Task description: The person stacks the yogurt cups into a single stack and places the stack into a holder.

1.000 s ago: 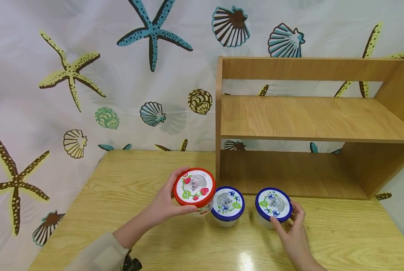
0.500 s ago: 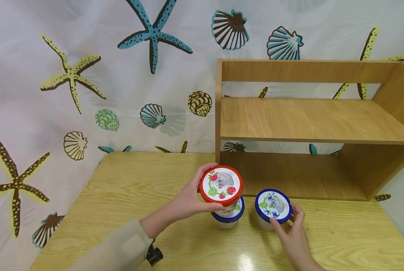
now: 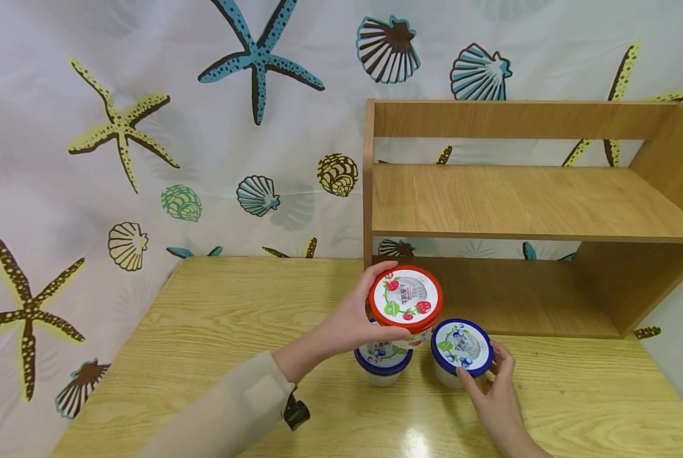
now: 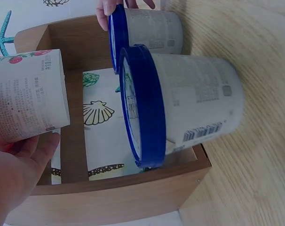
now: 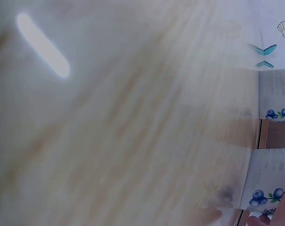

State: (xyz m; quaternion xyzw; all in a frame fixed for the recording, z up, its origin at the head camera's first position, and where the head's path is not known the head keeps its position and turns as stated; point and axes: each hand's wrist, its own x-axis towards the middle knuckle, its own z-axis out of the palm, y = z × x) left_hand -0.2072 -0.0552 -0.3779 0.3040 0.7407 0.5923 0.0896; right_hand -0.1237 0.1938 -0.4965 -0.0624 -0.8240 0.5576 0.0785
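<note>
"What's your left hand gripping?"

"The red-lidded tub; I see it held in the air, higher than the left blue-lidded tub."

"And your right hand?"

"I have it pinching the right blue-lidded tub by the lid, on the table."

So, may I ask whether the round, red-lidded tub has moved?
Yes, the tub moved right past the brown wooden shelf's left panel in the head view.

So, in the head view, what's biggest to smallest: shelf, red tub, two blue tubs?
1. Shelf
2. Red tub, maybe only because it's nearer
3. Left blue tub and right blue tub: too alike to rank; left one partly hidden
</note>
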